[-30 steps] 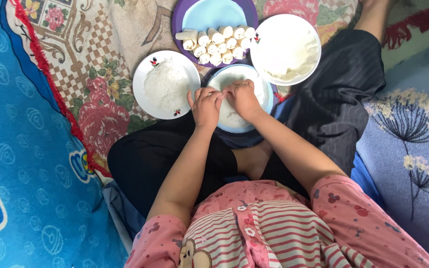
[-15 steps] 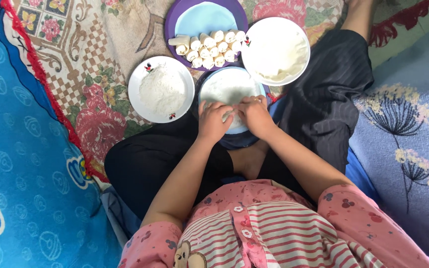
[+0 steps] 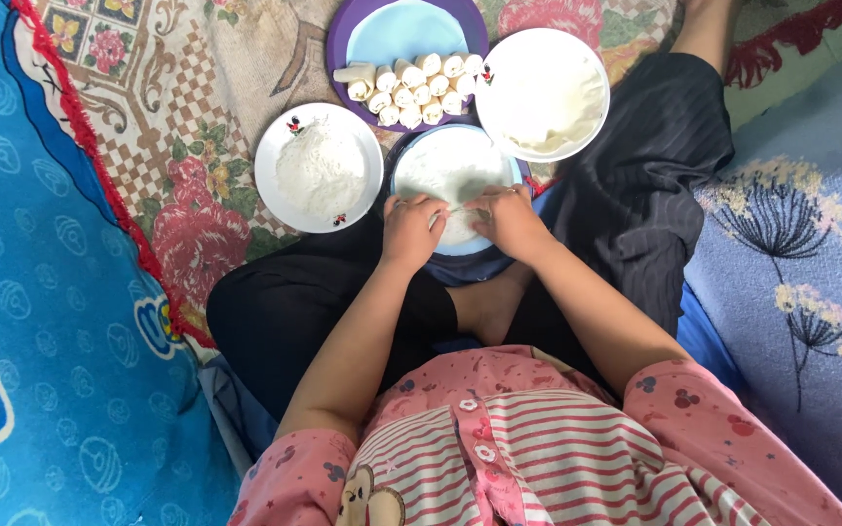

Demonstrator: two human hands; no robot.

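On the lap of the seated person, both hands work over a round white plate (image 3: 455, 161) with a blue rim, which rests on the crossed legs. Left hand (image 3: 411, 229): fingers curled together, tips pressing on a thin white sheet (image 3: 450, 175) lying flat on the plate; the grip is closed onto the sheet's near edge. Right hand (image 3: 509, 219): same posture, fingers bent and pinched down on the sheet just beside the left. The two hands sit near each other, thumbs toward the middle; whether anything lies between them under the fingers cannot be told.

Outward, touching or just beside the plate:
- left, a white dish of flour (image 3: 319, 168) on the floor covering;
- upper right, a white bowl (image 3: 542, 93) holding pale, soft white matter;
- above, a purple tray (image 3: 338, 44) with a light blue disc on it and a cluster of small white rolls (image 3: 411, 86) along its near edge.

Floor: floral patterned mat (image 3: 177, 127); blue blanket (image 3: 21, 292) at left; lilac flowered cloth (image 3: 811, 244) at right.
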